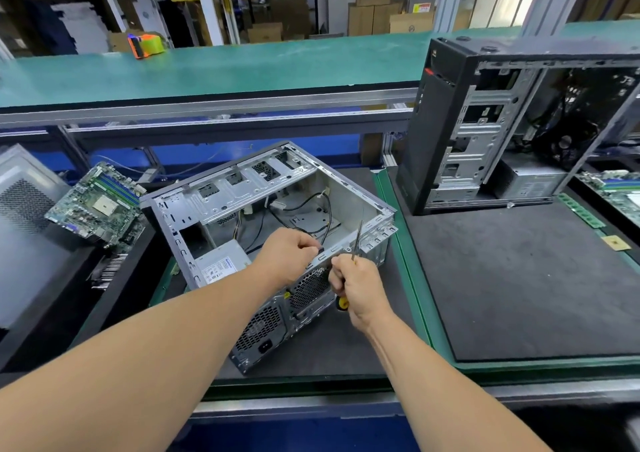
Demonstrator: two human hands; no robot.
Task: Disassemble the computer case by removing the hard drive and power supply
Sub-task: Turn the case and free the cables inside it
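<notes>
Case: computer case [242, 205] lies open on the desk [519, 278], power supply [221, 264] inside at its near-left corner.
Left hand [287, 255]: fingers pinching the case's top edge.
Right hand [360, 285]: fingers clenched around a screwdriver [356, 240], shaft pointing up.

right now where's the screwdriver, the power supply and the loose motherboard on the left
screwdriver [356, 242], head view, on the metal shaft above the right hand
power supply [221, 265], head view, on its labelled top face inside the open case
motherboard [98, 205], head view, near the processor socket
</notes>
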